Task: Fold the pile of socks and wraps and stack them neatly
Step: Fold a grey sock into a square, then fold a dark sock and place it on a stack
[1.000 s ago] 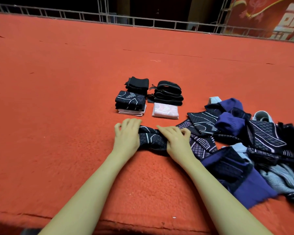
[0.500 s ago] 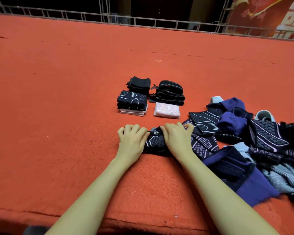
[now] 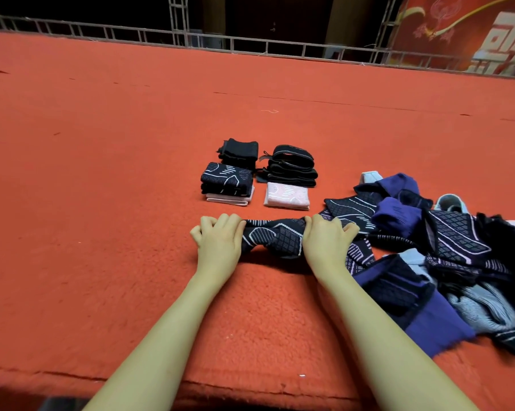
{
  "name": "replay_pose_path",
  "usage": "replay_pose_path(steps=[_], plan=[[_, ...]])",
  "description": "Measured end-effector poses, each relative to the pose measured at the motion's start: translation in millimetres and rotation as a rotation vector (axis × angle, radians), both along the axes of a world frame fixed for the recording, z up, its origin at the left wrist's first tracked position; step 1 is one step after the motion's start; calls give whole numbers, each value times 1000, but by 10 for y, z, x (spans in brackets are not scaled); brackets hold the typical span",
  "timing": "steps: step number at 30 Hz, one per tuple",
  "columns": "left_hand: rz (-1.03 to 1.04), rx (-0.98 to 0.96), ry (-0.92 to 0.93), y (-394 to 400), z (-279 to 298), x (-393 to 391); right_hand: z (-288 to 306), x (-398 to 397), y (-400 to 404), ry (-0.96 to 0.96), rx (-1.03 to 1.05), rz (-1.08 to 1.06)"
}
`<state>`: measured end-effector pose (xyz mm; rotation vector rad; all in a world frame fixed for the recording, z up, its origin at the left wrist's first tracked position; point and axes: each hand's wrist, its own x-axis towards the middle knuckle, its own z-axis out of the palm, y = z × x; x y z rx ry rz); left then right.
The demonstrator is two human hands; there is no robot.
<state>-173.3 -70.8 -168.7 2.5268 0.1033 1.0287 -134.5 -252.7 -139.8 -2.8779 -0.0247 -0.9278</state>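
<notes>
Stretched flat on the orange-red felt carpet (image 3: 108, 203), directly ahead and just short of the folded stacks: a dark navy knit sock with pale line-and-grid pattern (image 3: 275, 237). Pinched at its left end by the left hand (image 3: 219, 243), fingers curled over the fabric edge; gripped at its right end by the right hand (image 3: 324, 243), fingers likewise bunched into the cloth, with the middle of the sock sagging and puckered between the two. Just beyond, four tidy piles: a navy patterned stack resting on a pink-white folded piece (image 3: 228, 183), a pink-and-white folded sock (image 3: 286, 197), a plain black folded stack (image 3: 240, 151), and a pile of black banded wraps (image 3: 292, 167). To the right, touching the sock's far end, a loose heap of unsorted navy, purple and pale blue socks (image 3: 446, 256), sprawling well toward the near edge. Likely light, limp and stretchy, with no stiffness to hold a crease unaided; probably grippy against the felt rather than slippery, so prone to dragging and wrinkling instead of sliding. Best taken at the two ends, as now, pulled taut to smooth the pucker, then folded end over end and pressed flat before lifting. Nothing fragile; main risk a sloppy fold, or snagging neighbouring pieces from the heap on the right. Much of the heap yet unfolded, so the task judged well short of done.
</notes>
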Motion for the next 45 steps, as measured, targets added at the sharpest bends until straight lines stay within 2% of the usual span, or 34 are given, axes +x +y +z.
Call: replay_pose_path(steps=[2, 4, 7, 10, 14, 17, 20, 22, 26, 29, 32, 36, 42, 45], plan=[[57, -27, 88, -4, 42, 111, -18, 32, 26, 72, 74, 52], [108, 9, 123, 12, 101, 229, -33, 40, 14, 0, 155, 181], [55, 121, -13, 49, 165, 304, -38, -31, 7, -127, 160, 430], [-63, 302, -75, 47, 87, 176, -126, -84, -3, -14, 91, 576], [-32, 359, 145, 32, -172, 19, -336, -78, 48, 208, 119, 488], [-3, 318, 193, 71, -211, 38, -402, -78, 193, 85, 196, 375], [-2, 300, 175, 77, -201, 70, -414, -27, 337, -77, 270, 318], [-7, 283, 127, 85, -205, 84, -405, 28, 413, -115, 213, 380], [-77, 173, 16, 100, -210, 115, -478, 178, 464, -24, 106, 432], [-120, 84, -26, 89, -183, 97, -511, 249, 463, -25, 173, 396], [-119, -7, -37, 82, -163, 76, -480, 225, 449, -155, 273, 348], [-103, -29, -5, 61, -170, 68, -458, 155, 443, -348, 295, 342], [-93, -37, -10, 62, -156, 44, -458, 159, 417, -352, 312, 316], [-65, -36, -26, 74, -156, 42, -413, 130, 392, -277, 463, 277]])
